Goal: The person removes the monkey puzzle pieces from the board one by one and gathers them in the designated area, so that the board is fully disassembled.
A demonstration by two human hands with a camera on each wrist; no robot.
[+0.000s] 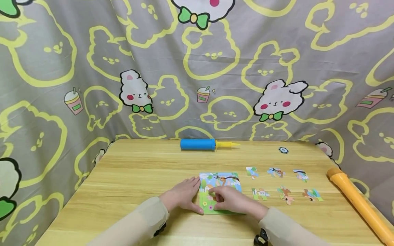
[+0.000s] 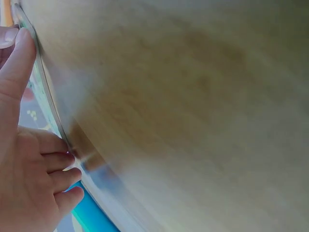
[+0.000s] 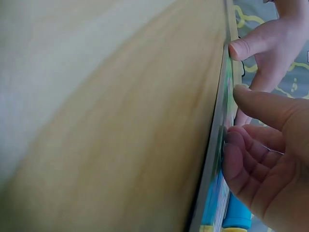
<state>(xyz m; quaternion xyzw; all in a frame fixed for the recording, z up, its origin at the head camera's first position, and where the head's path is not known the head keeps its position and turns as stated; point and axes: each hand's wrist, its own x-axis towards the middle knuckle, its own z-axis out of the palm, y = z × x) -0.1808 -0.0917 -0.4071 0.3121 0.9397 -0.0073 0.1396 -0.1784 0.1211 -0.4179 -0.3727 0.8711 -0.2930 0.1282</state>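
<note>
A square puzzle board (image 1: pixel 204 176) with a colourful garden picture lies flat on the table. My left hand (image 1: pixel 184 194) rests along its left side, fingers stretched toward the upper left corner and thumb at the lower left corner. Over the board's middle is my right hand (image 1: pixel 232 200), its fingers loosely bent and touching the surface. In the right wrist view the thumb of the right hand (image 3: pixel 270 154) stands apart from the bent fingers, and no piece shows between them. To the right lie several loose puzzle pieces in two rows, among them a house piece (image 1: pixel 260 194) and a branch piece (image 1: pixel 276 172).
A blue pump (image 1: pixel 197 144) with a yellow nozzle lies at the table's back edge. A small round chip (image 1: pixel 283 150) is at the back right. An orange tube (image 1: pixel 360 205) runs along the right edge. A patterned curtain (image 1: pixel 172 61) hangs behind the table (image 1: pixel 129 177).
</note>
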